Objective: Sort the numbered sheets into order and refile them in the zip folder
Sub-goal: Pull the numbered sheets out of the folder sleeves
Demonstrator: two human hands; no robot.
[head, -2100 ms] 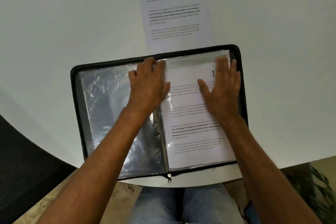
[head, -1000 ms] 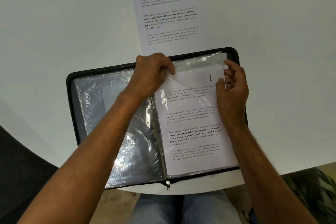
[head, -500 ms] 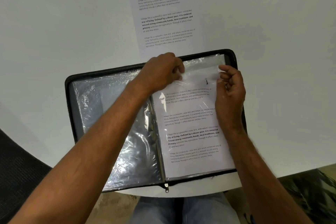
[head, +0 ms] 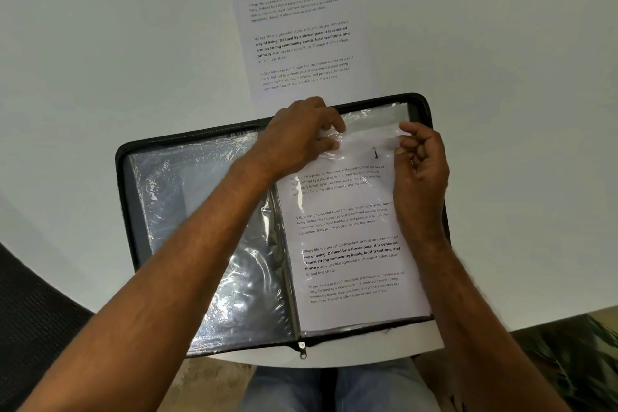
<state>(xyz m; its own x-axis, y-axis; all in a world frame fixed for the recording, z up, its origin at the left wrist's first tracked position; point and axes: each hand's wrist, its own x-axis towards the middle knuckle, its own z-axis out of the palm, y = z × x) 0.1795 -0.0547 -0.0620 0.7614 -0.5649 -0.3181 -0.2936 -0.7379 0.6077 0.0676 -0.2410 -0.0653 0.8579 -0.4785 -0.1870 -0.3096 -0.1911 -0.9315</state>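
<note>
A black zip folder (head: 124, 177) lies open on the white table, its clear plastic sleeves spread left and right. On the right side sits the printed sheet numbered 1 (head: 351, 244) inside a clear sleeve. My left hand (head: 301, 137) pinches the top left of that sleeve near the spine. My right hand (head: 421, 160) pinches the sleeve's top right edge. Together they hold the sleeve's upper rim lifted and crinkled over the number. The left sleeve (head: 207, 227) shows no sheet.
Another printed sheet (head: 301, 27) lies on the table just beyond the folder's far edge. A zip pull (head: 302, 349) hangs at the near edge. A dark chair (head: 30, 328) is at lower left and a plant (head: 575, 354) at lower right.
Both hands went from lying flat on the folder to pinching the sleeve's top edge. The rim of the sleeve has been drawn down over the number 1.
</note>
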